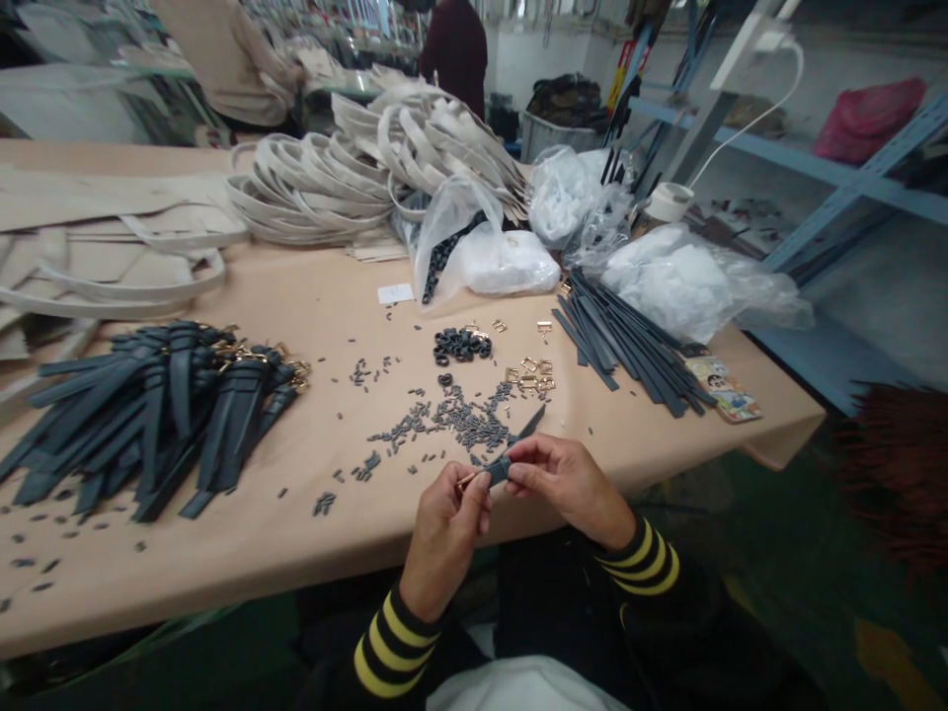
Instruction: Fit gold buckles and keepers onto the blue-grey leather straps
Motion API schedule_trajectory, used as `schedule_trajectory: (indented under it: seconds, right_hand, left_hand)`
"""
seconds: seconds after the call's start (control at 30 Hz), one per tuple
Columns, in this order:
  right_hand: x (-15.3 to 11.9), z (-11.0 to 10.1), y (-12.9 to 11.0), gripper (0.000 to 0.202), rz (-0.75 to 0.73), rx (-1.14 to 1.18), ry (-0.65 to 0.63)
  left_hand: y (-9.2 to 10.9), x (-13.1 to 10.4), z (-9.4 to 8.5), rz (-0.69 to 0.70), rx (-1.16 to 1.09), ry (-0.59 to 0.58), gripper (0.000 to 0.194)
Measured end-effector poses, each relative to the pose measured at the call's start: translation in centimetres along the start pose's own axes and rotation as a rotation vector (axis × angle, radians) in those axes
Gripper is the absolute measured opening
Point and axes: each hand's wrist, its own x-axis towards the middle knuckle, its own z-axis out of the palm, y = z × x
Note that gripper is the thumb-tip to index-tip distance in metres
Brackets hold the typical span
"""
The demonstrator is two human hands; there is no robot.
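Above the table's front edge I hold a dark grey strap (530, 423) between both hands, its free end pointing up and away to the right. My left hand (453, 513) is closed on the strap's near end, where a bit of gold-coloured metal shows at the fingers. Thumb and fingertips of my right hand (561, 482) pinch the strap a little further along. Just beyond my hands lie many small dark grey pieces (474, 425), a heap of dark strap loops (462, 345) and several gold buckles (530, 373).
Finished-looking dark straps with gold hardware (178, 395) are piled at left. Loose dark strips (629, 341) lie at right beside a patterned card (724, 389). Plastic bags (511, 262) and coiled beige straps (311, 188) stand behind. Two people (455, 49) are further back.
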Motion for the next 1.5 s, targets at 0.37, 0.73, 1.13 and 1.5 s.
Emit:
schedule_trajectory:
  seconds: [0.37,0.73,1.13,1.5]
  right_hand:
    - [-0.6,0.7,0.3,0.021,-0.114,-0.167,-0.028]
    - [-0.3,1.2,0.3,0.022,-0.116,-0.29,0.067]
    - [-1.0,0.0,-0.8,0.017,-0.14,-0.213,-0.18]
    - [-2.2,-2.8,-4.4,0.033,-0.578,-0.976,0.123]
  left_hand:
    - [-0.1,-0.7,1.1,0.15,0.243,0.117,0.03]
    - [0.7,-0.1,-0.1,0.089,0.296,0.0,0.026]
    - [0.9,-0.3,-0.3,0.063,0.1,-0.087,0.015]
    - [1.7,0.0,-2.2,0.05,0.22,-0.094,0.023]
